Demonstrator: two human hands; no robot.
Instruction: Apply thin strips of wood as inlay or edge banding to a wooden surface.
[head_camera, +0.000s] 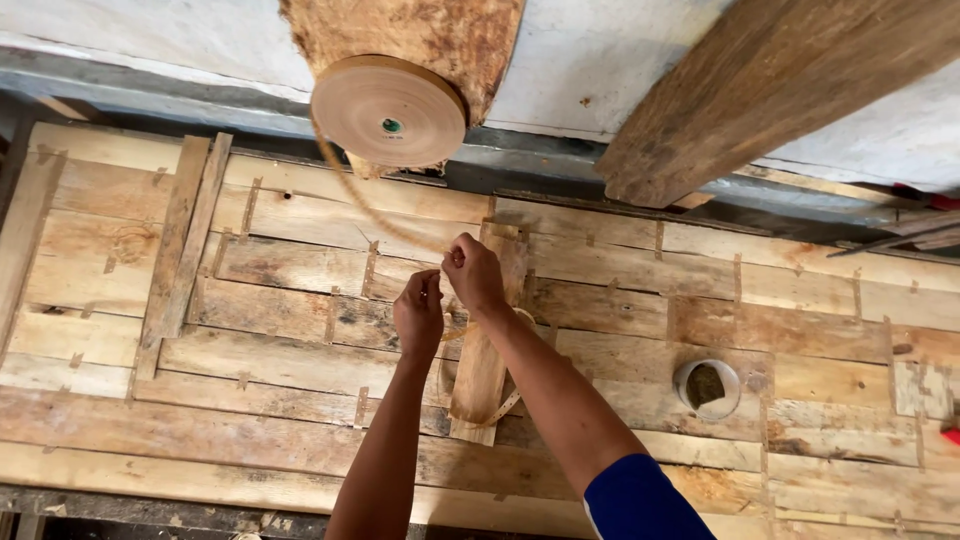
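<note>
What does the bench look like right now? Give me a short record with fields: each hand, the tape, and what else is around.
left hand: raised over the bench, fingers pinched on the tape strip
right hand: just above and beside the left, also pinching the strip
tape strip: tan, runs from the roll down to both hands
tape roll: large tan disc, hanging at the top
narrow veneer piece: lies on the bench under the hands
bench: patched veneer sheets, taped at the joints
small round container: to the right, dark contents

1. Work surface: patched wooden veneer sheets (250, 330), joined with short tape strips.
2. Far side: whitewashed wall (600, 60).
3. Far right: thick wooden beam (760, 90), leaning.
4. Lighting: even daylight.
</note>
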